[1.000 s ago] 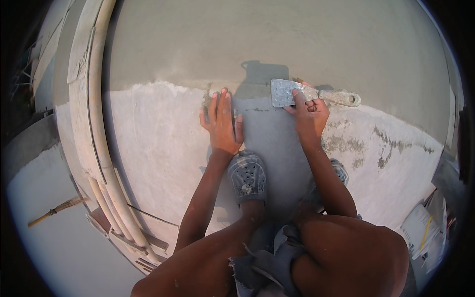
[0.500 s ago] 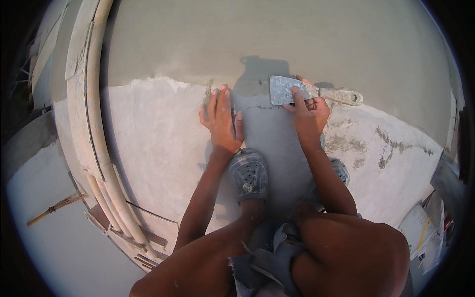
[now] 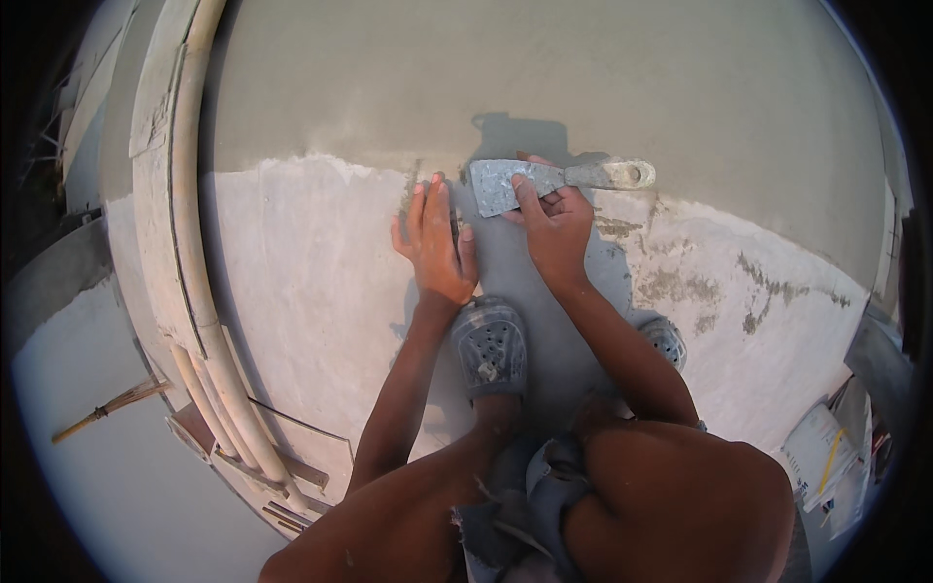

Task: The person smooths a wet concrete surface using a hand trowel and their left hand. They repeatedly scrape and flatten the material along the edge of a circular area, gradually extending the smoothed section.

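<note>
A putty knife (image 3: 498, 185) with a wide, plaster-speckled blade is held in my right hand (image 3: 559, 223). The thumb presses on the blade, whose broad edge points left, while the handle (image 3: 622, 175) sticks out to the right. My left hand (image 3: 439, 243) lies with stretched fingers on the pale surface (image 3: 311, 262), left of the blade and apart from it. Something dark shows between its thumb and fingers, too small to make out. Just beyond both hands, a smooth grey coat (image 3: 369, 78) meets the whitish surface along a ragged line.
My dusty clogs (image 3: 491, 350) stand on the pale surface below my hands. Along the left runs a long pipe (image 3: 185, 194) beside a ledge. A broom (image 3: 107, 408) lies on a lower level at far left. Bags and papers (image 3: 821, 452) sit at the lower right.
My right hand has moved left with the putty knife, bringing the blade close to my left hand. The left hand has stayed nearly in place.
</note>
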`<state>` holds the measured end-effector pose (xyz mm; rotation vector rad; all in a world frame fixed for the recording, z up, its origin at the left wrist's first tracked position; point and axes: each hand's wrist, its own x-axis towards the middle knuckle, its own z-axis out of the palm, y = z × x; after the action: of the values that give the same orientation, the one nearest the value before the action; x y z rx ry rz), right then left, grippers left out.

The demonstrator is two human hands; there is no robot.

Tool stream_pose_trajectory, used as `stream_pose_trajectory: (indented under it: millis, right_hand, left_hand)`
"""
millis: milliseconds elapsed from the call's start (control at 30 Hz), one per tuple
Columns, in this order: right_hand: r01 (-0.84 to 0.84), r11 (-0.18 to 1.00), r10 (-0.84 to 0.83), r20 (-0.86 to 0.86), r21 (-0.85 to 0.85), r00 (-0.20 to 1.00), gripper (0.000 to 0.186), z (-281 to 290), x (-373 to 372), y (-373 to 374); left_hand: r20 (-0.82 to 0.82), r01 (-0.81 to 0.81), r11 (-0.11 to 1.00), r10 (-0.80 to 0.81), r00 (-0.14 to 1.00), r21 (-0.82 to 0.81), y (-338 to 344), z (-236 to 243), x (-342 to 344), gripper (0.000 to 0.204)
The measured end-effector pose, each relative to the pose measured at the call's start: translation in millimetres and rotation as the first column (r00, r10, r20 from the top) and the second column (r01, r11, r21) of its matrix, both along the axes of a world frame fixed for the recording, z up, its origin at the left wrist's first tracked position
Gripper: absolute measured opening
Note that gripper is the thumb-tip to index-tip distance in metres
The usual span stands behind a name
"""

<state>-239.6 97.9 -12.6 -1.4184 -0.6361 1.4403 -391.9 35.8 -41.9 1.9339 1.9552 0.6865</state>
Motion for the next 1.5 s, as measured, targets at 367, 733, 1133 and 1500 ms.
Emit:
stream_pose_trajectory:
  millis: [367,733,1133,1500]
  right_hand:
    - [0.112,0.993,-0.109,0.075,-0.03,0.991,0.039,9,22,3]
    - [-0.006,1.0,0.006,-0.028,0.019,1.0,0.037,-6,-20,0]
    - [-0.03,0.999,0.03,-0.013,-0.043,0.999,0.038,-6,-35,5]
    - [0.203,0.979,-0.201,0.145,0.0,0.969,0.04,13,104,-39]
  left_hand:
    - [0.005,-0.011,1.0,0.011,1.0,0.004,-3,0,0,0.063]
    - [0.027,-0.03,0.999,0.029,0.999,0.028,1,2,2,0.061]
    - [0.063,-0.043,0.998,0.041,0.997,0.036,1,0,2,0.064]
    - [-0.002,-0.028,1.0,0.028,1.0,0.013,-1,-2,-4,0.061]
